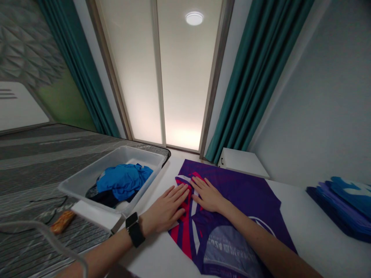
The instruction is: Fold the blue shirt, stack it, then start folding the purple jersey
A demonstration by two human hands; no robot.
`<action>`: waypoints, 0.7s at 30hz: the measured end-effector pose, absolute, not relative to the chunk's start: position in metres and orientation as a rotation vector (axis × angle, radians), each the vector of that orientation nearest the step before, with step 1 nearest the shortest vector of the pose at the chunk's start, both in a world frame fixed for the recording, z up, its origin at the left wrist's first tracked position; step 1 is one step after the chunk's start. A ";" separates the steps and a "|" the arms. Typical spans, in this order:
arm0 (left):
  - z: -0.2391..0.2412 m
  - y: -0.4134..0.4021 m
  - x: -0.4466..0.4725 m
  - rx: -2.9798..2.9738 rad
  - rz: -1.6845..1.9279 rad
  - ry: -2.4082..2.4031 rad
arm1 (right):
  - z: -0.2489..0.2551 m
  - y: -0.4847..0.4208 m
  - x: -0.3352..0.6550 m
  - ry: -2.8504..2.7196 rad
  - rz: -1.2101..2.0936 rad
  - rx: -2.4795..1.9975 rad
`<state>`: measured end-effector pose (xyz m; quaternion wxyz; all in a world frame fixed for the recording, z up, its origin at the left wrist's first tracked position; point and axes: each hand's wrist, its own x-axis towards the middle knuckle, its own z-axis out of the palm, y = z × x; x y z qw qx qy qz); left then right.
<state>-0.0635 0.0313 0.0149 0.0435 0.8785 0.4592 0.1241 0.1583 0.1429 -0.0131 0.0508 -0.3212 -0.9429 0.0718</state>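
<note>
A purple shirt [243,193] with red and white stripes and a grey printed panel lies spread on the white table [158,251], partly folded over on its left side. My left hand [168,206], with a black watch on the wrist, rests flat on the striped edge, fingers extended. Close beside it, my right hand [209,195] presses flat on the same striped part, its fingers spread. Neither hand grips the cloth. My right forearm covers part of the shirt's lower middle.
Left of the table, a translucent plastic bin [87,175] holds crumpled blue and dark clothes [124,179]. Folded garments [344,204] are stacked at the table's right. An orange-brown object [62,222] lies on the striped bed cover [23,185]. A white cabinet [243,160] stands behind the table.
</note>
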 end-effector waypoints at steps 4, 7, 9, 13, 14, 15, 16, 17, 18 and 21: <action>0.006 0.032 -0.060 2.729 0.221 1.291 | -0.011 0.142 0.157 -2.865 0.221 -0.974; 0.004 0.025 -0.064 2.694 0.154 1.300 | -0.011 0.142 0.156 -2.862 0.231 -0.969; 0.005 0.022 -0.068 2.683 0.133 1.302 | -0.010 0.142 0.157 -2.854 0.246 -0.965; 0.008 0.022 -0.077 2.699 0.108 1.233 | 0.000 0.143 0.177 -2.771 0.305 -1.031; 0.008 0.024 -0.080 2.708 0.116 1.212 | 0.003 0.142 0.187 -2.741 0.322 -1.068; 0.009 0.025 -0.083 2.717 0.128 1.189 | 0.004 0.141 0.200 -2.714 0.335 -1.107; 0.009 0.027 -0.085 2.727 0.138 1.166 | 0.005 0.139 0.214 -2.689 0.342 -1.146; 0.010 0.028 -0.088 2.735 0.144 1.145 | 0.004 0.137 0.231 -2.669 0.335 -1.179; 0.012 0.030 -0.090 2.742 0.148 1.125 | 0.002 0.134 0.248 -2.652 0.323 -1.214; 0.017 0.035 -0.090 2.763 0.168 1.113 | -0.009 0.121 0.297 -2.613 0.273 -1.334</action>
